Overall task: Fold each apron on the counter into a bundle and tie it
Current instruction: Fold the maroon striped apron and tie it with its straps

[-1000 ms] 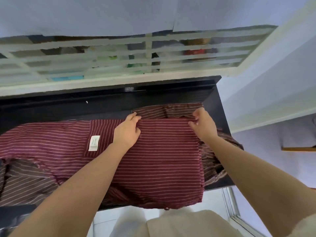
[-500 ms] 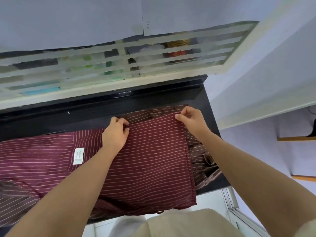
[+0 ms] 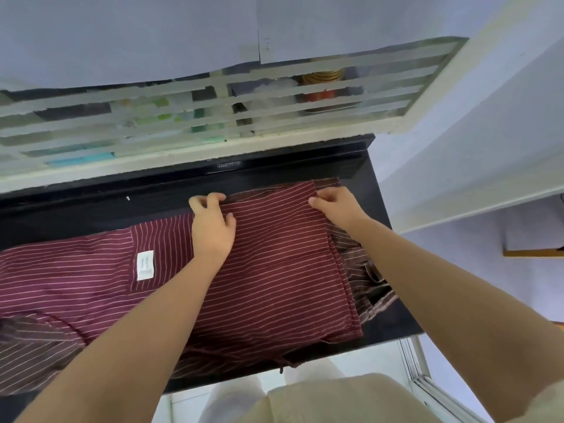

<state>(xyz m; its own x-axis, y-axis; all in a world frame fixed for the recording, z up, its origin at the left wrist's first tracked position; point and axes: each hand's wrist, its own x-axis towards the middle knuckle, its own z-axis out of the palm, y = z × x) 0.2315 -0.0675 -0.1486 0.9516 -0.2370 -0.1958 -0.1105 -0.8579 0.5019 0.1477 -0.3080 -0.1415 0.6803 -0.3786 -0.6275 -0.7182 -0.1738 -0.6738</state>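
The maroon apron point(image 3: 274, 270) lies across the black counter point(image 3: 383, 215) with its long axis running left to right. Its right part is doubled over into a squarish panel directly under the person's arms. Both hands sit at the far edge of that panel. The left hand point(image 3: 211, 222) grips the far left corner with curled fingers, and the right hand point(image 3: 335, 206) pinches the far right corner. The fingertips are partly tucked into the cloth, so how much fabric each holds is hard to tell. The unfolded length, carrying a white label point(image 3: 145, 265), stretches away to the left, which puts the left hand nearer to it. The next fold would probably bring that length over toward the right, or carry the panel leftward onto it. A brown striped apron point(image 3: 363, 270) lies crumpled underneath, showing just right of the panel, and more brown striped cloth shows at the near left. It could drag along with the maroon cloth. A tie string point(image 3: 283, 363) hangs off the counter's near edge. Past the far edge stands a white window grille point(image 3: 274, 96), well apart from the work.
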